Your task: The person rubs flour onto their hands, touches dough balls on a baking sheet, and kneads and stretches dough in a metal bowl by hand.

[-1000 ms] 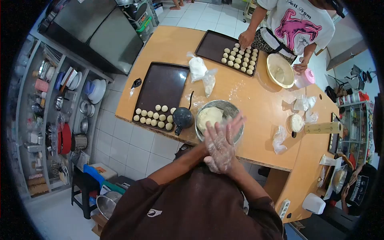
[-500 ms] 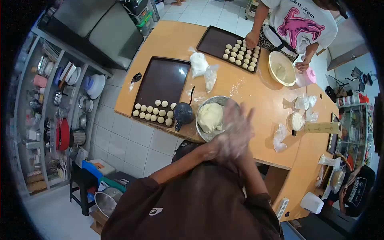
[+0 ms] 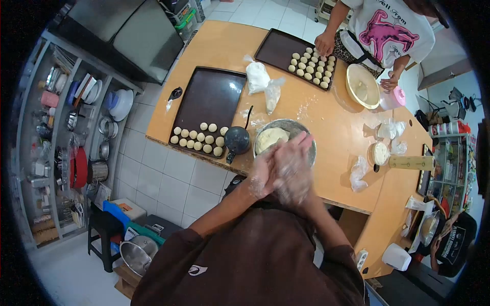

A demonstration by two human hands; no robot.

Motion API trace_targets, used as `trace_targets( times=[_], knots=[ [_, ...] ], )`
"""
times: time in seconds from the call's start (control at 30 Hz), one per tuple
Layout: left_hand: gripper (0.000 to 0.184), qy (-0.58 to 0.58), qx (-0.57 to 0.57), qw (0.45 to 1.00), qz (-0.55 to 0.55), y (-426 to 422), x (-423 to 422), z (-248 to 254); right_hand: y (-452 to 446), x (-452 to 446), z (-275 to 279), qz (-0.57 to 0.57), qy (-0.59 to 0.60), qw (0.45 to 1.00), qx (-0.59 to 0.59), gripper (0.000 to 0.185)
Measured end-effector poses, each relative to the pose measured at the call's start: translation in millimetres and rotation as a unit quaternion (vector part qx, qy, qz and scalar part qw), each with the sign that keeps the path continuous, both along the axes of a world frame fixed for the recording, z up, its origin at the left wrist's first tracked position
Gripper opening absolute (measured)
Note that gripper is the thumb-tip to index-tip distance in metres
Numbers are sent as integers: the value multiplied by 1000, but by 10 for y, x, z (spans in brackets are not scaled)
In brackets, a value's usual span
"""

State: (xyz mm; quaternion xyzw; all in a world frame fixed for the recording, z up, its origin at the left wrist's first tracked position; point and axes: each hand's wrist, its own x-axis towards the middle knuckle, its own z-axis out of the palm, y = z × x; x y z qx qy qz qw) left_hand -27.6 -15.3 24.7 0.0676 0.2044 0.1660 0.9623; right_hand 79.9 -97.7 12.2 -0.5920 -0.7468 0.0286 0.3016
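My left hand [image 3: 262, 175] and my right hand [image 3: 293, 171] are pressed palm to palm in front of my chest, over the near rim of a metal bowl [image 3: 312, 154]. Both are dusted white, and the right one is blurred. Their fingers are close together; whatever lies between the palms is hidden. A large pale lump of dough [image 3: 270, 138] rests in the bowl, partly covered by my fingers. Left of the bowl stands a black round object with a thin curved stem [image 3: 237, 138]. Beside it, a dark tray [image 3: 211, 97] carries several small dough balls [image 3: 208, 138] along its near end.
Across the table [image 3: 326, 130], a person [image 3: 390, 33] reaches to a second tray [image 3: 274, 47] of dough balls, near a cream bowl [image 3: 363, 86]. Plastic bags [image 3: 256, 77] lie mid-table. A rolled item [image 3: 412, 162] lies right. Another person [image 3: 457, 242] is at lower right.
My hands have shifted against each other, and their fingers look less spread than before. The view has moved slightly. The person across still has a hand at the far tray.
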Motion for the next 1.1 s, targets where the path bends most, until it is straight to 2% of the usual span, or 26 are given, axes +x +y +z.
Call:
trace_targets(
  times=[0.03, 0.17, 0.23, 0.27, 0.3, 0.33, 0.37, 0.47, 0.57, 0.63, 0.7, 0.73, 0.77, 0.8, 0.87, 0.93, 1.0, 1.03, 1.07, 1.1],
  knots=[
    [42, -17, 6, 1000, -10, -64, 4, -133, -75, -131, -61, 47, -16, 999, 3, 64],
    [41, -87, 36, 994, -52, -371, 59, -849, 129, 48, 204, -68, -36, 997, 27, 64],
    [44, -48, 62, 994, -82, -267, -7, -667, 233, 116, 321, -130, -40, 990, 38, 64],
    [49, 5, 82, 992, -99, -92, -38, -300, 234, 108, 335, -165, -43, 985, 43, 64],
    [53, 57, 99, 986, -120, 82, -69, 64, 191, 72, 243, -126, -23, 990, 51, 63],
    [54, 55, 85, 989, -111, 136, -99, 196, 128, 22, 77, -84, -4, 995, 60, 63],
    [54, 29, 72, 992, -98, 130, -115, 213, 66, -38, -7, -42, 15, 997, 70, 62],
    [56, -49, 84, 989, -111, -145, -111, -175, -43, -408, 324, 56, -184, 980, 53, 63],
    [57, -47, 116, 981, -145, -188, -106, -324, 170, -100, 257, -120, -149, 981, 28, 72],
    [58, -31, 120, 982, -141, -26, -104, -75, 154, -3, 178, -175, -98, 980, -8, 75],
    [64, -86, 100, 987, -92, 117, -65, 110, 111, 67, 105, -154, -31, 986, -54, 76],
    [67, -113, 93, 987, -64, 188, -40, 183, 13, -46, -29, -103, -90, 990, -25, 75],
    [64, -188, 117, 975, -29, 164, 13, -83, -74, -218, -139, -53, -148, 988, 5, 75],
    [63, -149, 197, 968, -55, 114, 36, -243, -46, -322, -125, 38, -116, 991, 47, 71],
    [61, -69, 350, 928, -107, -47, 63, -518, -27, -452, 345, 53, -191, 979, 49, 62],
    [59, 13, 493, 856, -152, -163, 79, -685, 26, -286, 315, -4, -146, 989, 36, 61],
    [55, 58, 407, 899, -153, -102, 16, -507, 90, -39, 225, -65, -95, 993, 21, 60],
    [52, 61, 241, 960, -126, -7, -81, -344, 94, 48, 168, -97, -70, 993, 12, 60],
    [50, 61, 70, 992, -91, 64, -106, -21, 100, 96, 112, -124, -48, 991, 5, 60],
    [48, 35, 17, 997, -72, 115, -104, 118, 94, -9, 21, -40, -30, 994, 99, 62]
  ],
)
